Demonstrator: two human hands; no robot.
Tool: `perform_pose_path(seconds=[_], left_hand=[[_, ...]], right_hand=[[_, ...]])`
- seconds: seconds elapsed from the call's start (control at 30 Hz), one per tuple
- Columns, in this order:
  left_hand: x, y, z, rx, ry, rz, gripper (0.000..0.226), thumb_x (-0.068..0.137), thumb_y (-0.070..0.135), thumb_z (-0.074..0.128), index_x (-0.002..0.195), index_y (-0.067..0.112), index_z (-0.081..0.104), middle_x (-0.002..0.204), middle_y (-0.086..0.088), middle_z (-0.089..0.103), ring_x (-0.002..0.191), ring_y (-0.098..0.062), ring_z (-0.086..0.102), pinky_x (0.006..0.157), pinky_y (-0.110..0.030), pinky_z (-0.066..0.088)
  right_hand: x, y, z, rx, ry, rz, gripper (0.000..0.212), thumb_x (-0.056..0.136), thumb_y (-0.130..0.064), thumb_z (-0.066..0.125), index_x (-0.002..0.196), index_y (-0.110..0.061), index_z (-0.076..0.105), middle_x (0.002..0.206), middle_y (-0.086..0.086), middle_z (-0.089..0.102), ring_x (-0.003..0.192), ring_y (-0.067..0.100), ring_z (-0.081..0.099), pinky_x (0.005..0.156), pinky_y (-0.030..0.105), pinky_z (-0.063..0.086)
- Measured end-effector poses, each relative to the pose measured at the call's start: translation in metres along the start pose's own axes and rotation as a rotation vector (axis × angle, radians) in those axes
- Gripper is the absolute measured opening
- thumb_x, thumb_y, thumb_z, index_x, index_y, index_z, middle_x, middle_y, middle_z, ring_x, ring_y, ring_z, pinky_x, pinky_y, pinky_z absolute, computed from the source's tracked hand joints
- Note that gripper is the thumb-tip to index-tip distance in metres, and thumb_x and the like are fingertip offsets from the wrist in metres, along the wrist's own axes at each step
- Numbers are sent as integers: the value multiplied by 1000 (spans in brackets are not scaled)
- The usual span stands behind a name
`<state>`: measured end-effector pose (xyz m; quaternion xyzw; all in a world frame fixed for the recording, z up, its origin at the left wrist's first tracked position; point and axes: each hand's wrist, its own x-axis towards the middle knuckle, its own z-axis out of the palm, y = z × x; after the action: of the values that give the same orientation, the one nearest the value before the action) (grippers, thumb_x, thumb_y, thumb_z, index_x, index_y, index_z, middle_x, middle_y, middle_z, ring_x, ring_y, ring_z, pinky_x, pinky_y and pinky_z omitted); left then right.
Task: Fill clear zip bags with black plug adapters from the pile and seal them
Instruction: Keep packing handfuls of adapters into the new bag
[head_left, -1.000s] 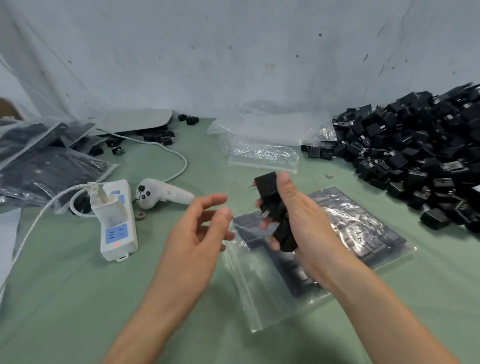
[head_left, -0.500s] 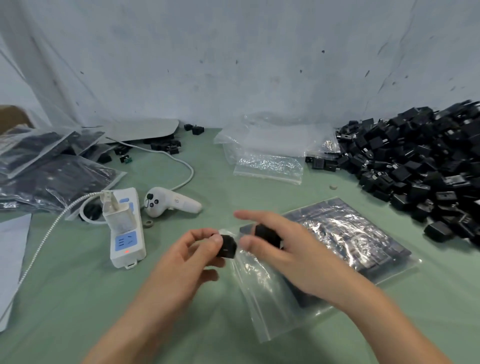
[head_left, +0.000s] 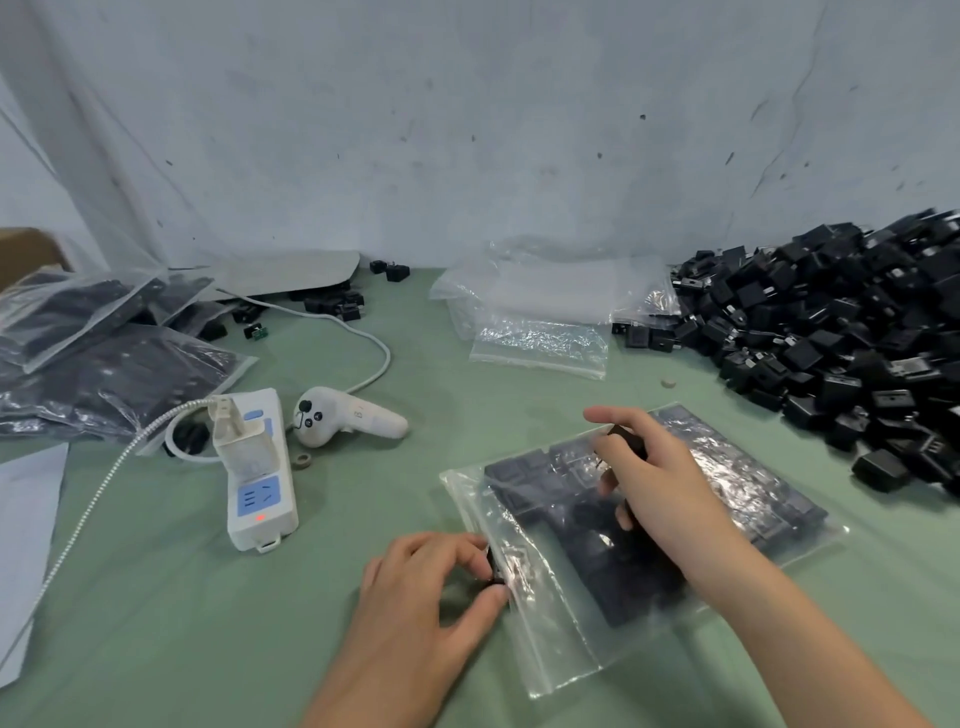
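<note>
A clear zip bag (head_left: 561, 629) lies flat on the green table in front of me, partly filled with rows of black plug adapters. My left hand (head_left: 415, 618) pinches a black adapter (head_left: 493, 564) at the bag's open left edge. My right hand (head_left: 660, 488) rests over the bag and holds another black adapter (head_left: 626, 439) between thumb and fingers. The big pile of loose black adapters (head_left: 831, 332) fills the right side of the table.
Empty clear bags (head_left: 540, 322) lie at the back centre. Filled bags (head_left: 98, 358) are stacked at the left. A white power strip (head_left: 257, 473) with a charger and cable, a white controller (head_left: 343, 415) and a sheet of paper (head_left: 26, 525) sit left of my hands.
My left hand took one adapter from the right hand and moved it down to the bag's open edge. My right hand lowered from mid-air onto the bag with an adapter.
</note>
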<state>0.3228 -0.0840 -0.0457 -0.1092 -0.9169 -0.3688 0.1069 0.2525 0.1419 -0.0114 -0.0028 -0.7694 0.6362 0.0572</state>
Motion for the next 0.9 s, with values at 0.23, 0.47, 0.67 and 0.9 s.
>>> perform_pose_path(seconds=[0.23, 0.47, 0.67, 0.9], left_hand=[[7, -4, -2, 81, -27, 7, 32, 70, 67, 49, 78, 37, 44, 98, 33, 62, 107, 13, 41, 96, -16, 27], [17, 11, 17, 98, 4, -8, 24, 79, 56, 61, 77, 37, 46, 88, 25, 53, 109, 23, 21, 84, -10, 32], [26, 18, 28, 108, 77, 36, 38, 77, 55, 66, 66, 30, 41, 77, 23, 50, 107, 27, 22, 77, -16, 32], [25, 8, 2, 211, 67, 147, 38, 84, 29, 73, 67, 33, 40, 81, 20, 58, 94, 6, 47, 83, -23, 34]], right_hand=[[2, -3, -2, 233, 32, 95, 31, 93, -10, 53, 104, -33, 70, 86, 2, 59, 68, 14, 60, 44, 24, 43], [5, -2, 0, 233, -31, 134, 37, 92, -4, 51, 113, -31, 64, 100, 6, 61, 70, 12, 63, 46, 25, 44], [5, -1, -4, 188, -97, 173, 42, 92, -10, 56, 123, -39, 58, 78, 3, 73, 61, 17, 58, 52, 29, 45], [-6, -17, -5, 217, -142, 87, 40, 93, -27, 70, 131, -27, 57, 86, -1, 74, 56, 10, 63, 46, 23, 46]])
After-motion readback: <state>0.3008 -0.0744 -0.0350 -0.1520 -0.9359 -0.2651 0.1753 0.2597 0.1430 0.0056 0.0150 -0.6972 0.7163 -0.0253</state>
